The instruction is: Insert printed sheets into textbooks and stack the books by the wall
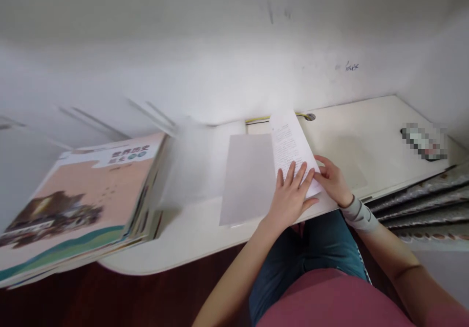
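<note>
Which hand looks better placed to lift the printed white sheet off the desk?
Probably the right hand, with the grey wrist band: its fingers curl at the sheet's right edge. The left hand lies flat on the printed white sheet, pressing it down.

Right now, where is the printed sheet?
In the head view, the printed sheet lies on the white desk under the left hand, right of a grey sheet.

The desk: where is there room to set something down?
Most room is the white desk right of the paper, before the blurred thing. A strip lies between the books and the gray sheet. Crowded under your left hand and right hand.
</note>
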A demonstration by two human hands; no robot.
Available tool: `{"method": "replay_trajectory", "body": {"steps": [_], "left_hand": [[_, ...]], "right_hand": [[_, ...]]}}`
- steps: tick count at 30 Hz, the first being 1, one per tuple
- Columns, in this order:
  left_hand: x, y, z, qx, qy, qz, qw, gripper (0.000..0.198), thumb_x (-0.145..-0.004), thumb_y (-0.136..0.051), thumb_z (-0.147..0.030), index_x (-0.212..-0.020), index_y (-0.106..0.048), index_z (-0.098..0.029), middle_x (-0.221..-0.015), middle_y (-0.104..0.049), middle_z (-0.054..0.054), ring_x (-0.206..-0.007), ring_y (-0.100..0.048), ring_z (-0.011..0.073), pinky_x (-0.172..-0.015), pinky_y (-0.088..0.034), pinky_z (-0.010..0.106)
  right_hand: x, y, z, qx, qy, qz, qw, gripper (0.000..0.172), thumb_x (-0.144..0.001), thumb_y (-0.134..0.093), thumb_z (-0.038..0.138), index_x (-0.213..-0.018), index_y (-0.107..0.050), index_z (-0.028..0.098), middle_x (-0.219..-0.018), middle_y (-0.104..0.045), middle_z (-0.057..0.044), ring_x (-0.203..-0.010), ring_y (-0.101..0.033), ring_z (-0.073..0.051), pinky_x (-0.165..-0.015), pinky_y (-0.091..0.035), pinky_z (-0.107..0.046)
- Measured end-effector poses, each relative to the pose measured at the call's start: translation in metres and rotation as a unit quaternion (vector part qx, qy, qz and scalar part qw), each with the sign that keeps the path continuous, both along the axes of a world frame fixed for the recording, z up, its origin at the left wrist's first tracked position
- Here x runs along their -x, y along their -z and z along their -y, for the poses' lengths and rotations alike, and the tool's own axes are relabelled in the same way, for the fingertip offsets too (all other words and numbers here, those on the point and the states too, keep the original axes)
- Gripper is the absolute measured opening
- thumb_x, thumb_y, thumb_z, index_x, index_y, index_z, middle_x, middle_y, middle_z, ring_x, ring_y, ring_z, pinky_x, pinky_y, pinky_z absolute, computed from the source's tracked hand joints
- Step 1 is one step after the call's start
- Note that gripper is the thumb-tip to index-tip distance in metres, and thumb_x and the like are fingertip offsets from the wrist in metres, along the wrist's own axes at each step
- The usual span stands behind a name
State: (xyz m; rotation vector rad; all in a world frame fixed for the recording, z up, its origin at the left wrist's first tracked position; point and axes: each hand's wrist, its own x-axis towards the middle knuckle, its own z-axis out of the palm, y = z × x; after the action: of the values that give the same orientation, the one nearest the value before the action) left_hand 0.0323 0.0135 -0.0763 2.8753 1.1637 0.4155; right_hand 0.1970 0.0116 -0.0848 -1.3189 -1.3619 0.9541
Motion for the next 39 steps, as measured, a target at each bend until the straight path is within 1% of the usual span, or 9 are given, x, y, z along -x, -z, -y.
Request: {"method": "replay_trajectory", "body": {"steps": [3, 6, 9, 13, 16, 22, 30, 35, 39], "left_hand": [[-0.019, 0.004, -0.007, -0.021, 0.009, -0.036, 0.999, 0.061, -0.089, -0.046, -0.048, -0.144, -0.033, -0.023, -0.151, -0.03, 0.011, -0.14, -0.015, 0.0375, -0.108, -0.017, 0.064], [-0.032, 0.012, -0.011, -0.011, 0.024, -0.052, 0.998, 0.051, -0.092, -0.044, -0.044, -0.139, -0.041, -0.026, -0.148, -0.036, 0.011, -0.137, -0.027, 0.0367, -0.106, -0.02, 0.066], [-0.038, 0.022, -0.012, 0.012, 0.04, -0.067, 0.997, 0.049, -0.092, -0.043, -0.044, -0.137, -0.045, -0.026, -0.146, -0.039, 0.011, -0.135, -0.033, 0.0353, -0.105, -0.022, 0.065], [-0.041, 0.025, -0.012, 0.028, 0.048, -0.084, 0.995, 0.047, -0.093, -0.041, -0.044, -0.135, -0.047, -0.024, -0.145, -0.041, 0.012, -0.133, -0.035, 0.0343, -0.106, -0.022, 0.063], [-0.042, 0.023, -0.013, 0.032, 0.048, -0.088, 0.994, 0.046, -0.093, -0.04, -0.044, -0.135, -0.047, -0.024, -0.144, -0.042, 0.012, -0.132, -0.037, 0.0351, -0.105, -0.023, 0.064], [-0.048, 0.02, -0.013, 0.034, 0.038, -0.086, 0.995, 0.045, -0.094, -0.039, -0.044, -0.133, -0.049, -0.024, -0.143, -0.043, 0.012, -0.132, -0.037, 0.0356, -0.104, -0.023, 0.065], [-0.059, 0.026, -0.009, 0.042, 0.013, -0.07, 0.997, 0.045, -0.095, -0.037, -0.041, -0.135, -0.047, -0.026, -0.146, -0.04, 0.012, -0.133, -0.034, 0.0362, -0.103, -0.022, 0.067], [-0.053, 0.028, -0.006, 0.046, 0.018, -0.065, 0.997, 0.044, -0.096, -0.034, -0.041, -0.135, -0.047, -0.026, -0.145, -0.04, 0.01, -0.134, -0.034, 0.0348, -0.104, -0.024, 0.065], [-0.053, 0.028, -0.006, 0.038, 0.017, -0.068, 0.997, 0.044, -0.095, -0.035, -0.041, -0.134, -0.048, -0.025, -0.145, -0.042, 0.01, -0.133, -0.035, 0.0356, -0.103, -0.025, 0.066]], "right_hand": [[-0.033, 0.008, 0.001, -0.01, 0.044, 0.121, 0.992, 0.041, -0.085, -0.05, 0.033, -0.122, -0.052, 0.015, -0.062, -0.062, 0.002, -0.053, -0.057, -0.013, -0.054, -0.049, -0.027], [-0.063, 0.02, 0.005, -0.055, 0.102, 0.264, 0.958, 0.039, -0.088, -0.043, 0.029, -0.124, -0.052, 0.016, -0.095, -0.07, -0.008, -0.081, -0.066, -0.018, -0.074, -0.054, -0.033], [-0.081, 0.03, 0.012, -0.087, 0.117, 0.405, 0.903, 0.043, -0.089, -0.041, 0.028, -0.129, -0.049, 0.012, -0.126, -0.058, -0.017, -0.113, -0.057, -0.025, -0.094, -0.047, -0.04], [-0.085, 0.043, 0.022, -0.077, 0.094, 0.502, 0.856, 0.05, -0.089, -0.046, 0.035, -0.131, -0.046, 0.008, -0.136, -0.049, -0.022, -0.128, -0.043, -0.03, -0.104, -0.037, -0.048], [-0.081, 0.048, 0.025, -0.062, 0.08, 0.515, 0.851, 0.05, -0.09, -0.047, 0.036, -0.131, -0.047, 0.007, -0.137, -0.048, -0.022, -0.13, -0.041, -0.03, -0.104, -0.036, -0.048], [-0.083, 0.05, 0.022, -0.072, 0.071, 0.493, 0.864, 0.041, -0.091, -0.043, 0.028, -0.127, -0.052, 0.011, -0.135, -0.05, -0.019, -0.13, -0.042, -0.028, -0.103, -0.039, -0.047], [-0.087, 0.05, 0.022, -0.082, 0.07, 0.473, 0.875, 0.041, -0.093, -0.035, 0.025, -0.129, -0.053, 0.013, -0.133, -0.054, -0.016, -0.13, -0.043, -0.026, -0.103, -0.04, -0.048], [-0.092, 0.044, 0.021, -0.069, 0.07, 0.488, 0.867, 0.04, -0.092, -0.035, 0.018, -0.126, -0.054, 0.011, -0.131, -0.055, -0.016, -0.127, -0.046, -0.025, -0.103, -0.041, -0.043], [-0.086, 0.042, 0.023, -0.064, 0.078, 0.513, 0.853, 0.039, -0.091, -0.043, 0.026, -0.124, -0.056, 0.009, -0.132, -0.054, -0.019, -0.127, -0.045, -0.028, -0.103, -0.04, -0.045]]}}
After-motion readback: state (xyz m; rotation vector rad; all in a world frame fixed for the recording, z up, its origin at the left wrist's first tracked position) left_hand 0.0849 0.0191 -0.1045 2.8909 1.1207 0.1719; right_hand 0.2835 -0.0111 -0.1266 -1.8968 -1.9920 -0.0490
